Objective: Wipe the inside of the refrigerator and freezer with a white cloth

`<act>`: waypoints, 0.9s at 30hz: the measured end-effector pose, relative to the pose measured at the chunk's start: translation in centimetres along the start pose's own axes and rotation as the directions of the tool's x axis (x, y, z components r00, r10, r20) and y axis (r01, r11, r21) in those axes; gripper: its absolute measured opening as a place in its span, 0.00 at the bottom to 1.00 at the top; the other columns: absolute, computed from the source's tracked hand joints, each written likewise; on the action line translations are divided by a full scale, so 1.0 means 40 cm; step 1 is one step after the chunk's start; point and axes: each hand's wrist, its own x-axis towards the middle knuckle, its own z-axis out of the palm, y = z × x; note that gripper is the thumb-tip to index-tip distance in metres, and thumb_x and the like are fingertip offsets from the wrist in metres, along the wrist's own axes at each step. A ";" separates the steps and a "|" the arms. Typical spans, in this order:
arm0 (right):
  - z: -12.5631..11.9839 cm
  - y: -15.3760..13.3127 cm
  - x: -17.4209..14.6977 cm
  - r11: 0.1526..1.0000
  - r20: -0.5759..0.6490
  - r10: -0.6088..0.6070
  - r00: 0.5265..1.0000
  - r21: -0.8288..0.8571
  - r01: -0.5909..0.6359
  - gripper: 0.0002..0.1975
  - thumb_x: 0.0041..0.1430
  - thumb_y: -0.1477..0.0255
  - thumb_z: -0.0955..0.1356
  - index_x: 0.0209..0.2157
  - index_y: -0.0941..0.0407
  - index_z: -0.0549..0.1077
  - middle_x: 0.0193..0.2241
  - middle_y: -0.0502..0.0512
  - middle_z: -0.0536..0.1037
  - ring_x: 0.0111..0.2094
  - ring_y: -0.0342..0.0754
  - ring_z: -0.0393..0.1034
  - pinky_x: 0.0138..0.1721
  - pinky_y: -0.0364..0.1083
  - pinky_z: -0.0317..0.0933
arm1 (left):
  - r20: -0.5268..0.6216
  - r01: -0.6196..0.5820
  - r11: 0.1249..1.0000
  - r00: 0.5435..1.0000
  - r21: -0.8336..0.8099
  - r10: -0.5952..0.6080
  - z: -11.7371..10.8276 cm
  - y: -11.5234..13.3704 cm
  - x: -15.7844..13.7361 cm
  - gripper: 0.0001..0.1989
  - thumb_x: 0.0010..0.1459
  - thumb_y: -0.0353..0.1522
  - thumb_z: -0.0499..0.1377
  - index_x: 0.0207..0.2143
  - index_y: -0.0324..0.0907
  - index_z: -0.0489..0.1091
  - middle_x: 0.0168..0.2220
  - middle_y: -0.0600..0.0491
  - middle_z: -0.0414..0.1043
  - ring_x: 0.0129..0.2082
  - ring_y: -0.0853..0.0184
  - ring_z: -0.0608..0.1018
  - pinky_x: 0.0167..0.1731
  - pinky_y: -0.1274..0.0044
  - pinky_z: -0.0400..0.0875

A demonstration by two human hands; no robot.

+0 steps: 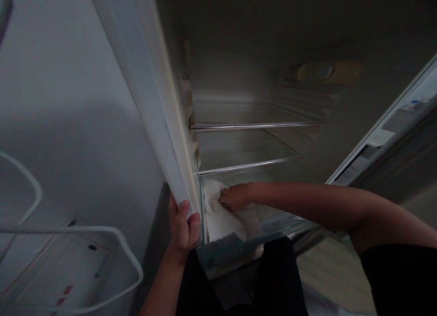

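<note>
Presumably, a wiping step in hand: a white cloth on the lowest visible glass shelf of an open refrigerator.
The cloth (221,222) lies partly spread at the left of the glass shelf (239,250), near the side wall (155,102) and below the metal trim (249,167) of the shelf above. The right hand (236,196) reaches in from the right, its fingers bent down on the cloth's bunched upper part; whether they pinch it or merely press cannot be told. The left hand (184,225) is curled around the front edge of the side wall, apparently as a brace. A further stroke would call for level pressure along the glass, the knuckles clear of the trim and the cloth's loose near end kept flat.
</note>
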 end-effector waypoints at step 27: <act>-0.105 0.266 0.096 0.963 -0.343 -0.244 0.907 -0.193 0.187 0.20 0.67 0.73 0.65 0.59 0.55 0.75 0.67 0.56 0.70 0.72 0.48 0.57 0.75 0.58 0.45 | -0.083 -0.139 0.986 0.986 0.089 0.146 -0.014 0.030 0.034 0.41 0.66 0.23 0.57 0.76 0.47 0.46 0.76 0.41 0.49 0.75 0.53 0.58 0.67 0.62 0.66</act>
